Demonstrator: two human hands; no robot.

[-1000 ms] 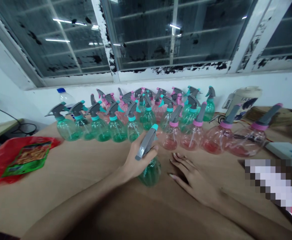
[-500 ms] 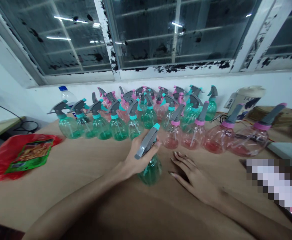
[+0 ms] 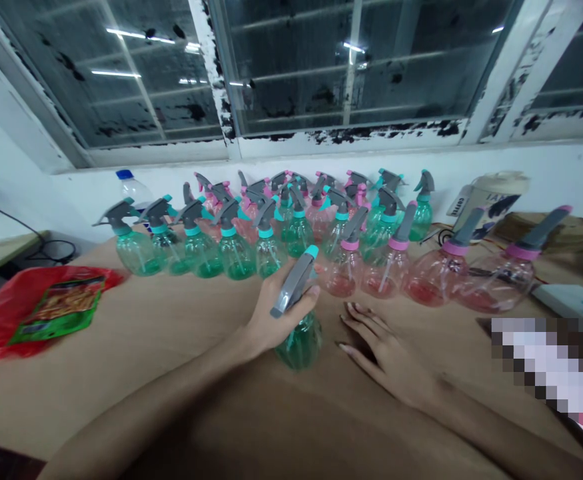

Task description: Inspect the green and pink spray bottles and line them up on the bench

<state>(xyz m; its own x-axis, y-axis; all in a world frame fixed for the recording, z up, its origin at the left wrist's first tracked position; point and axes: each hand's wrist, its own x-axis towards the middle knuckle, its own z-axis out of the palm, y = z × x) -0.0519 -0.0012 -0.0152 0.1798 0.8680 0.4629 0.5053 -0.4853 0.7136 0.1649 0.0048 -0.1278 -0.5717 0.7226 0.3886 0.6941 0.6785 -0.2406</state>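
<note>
My left hand is wrapped round the neck of a green spray bottle with a grey trigger head; the bottle stands on the brown table in front of me. My right hand lies flat on the table just right of that bottle, fingers stretched out, holding nothing. Behind them stand rows of several more bottles: green spray bottles to the left and pink spray bottles to the right.
A red bag with a green snack packet lies at the left. A clear water bottle stands by the wall. A cream-coloured jar and a light blue box sit at the right, below the windows.
</note>
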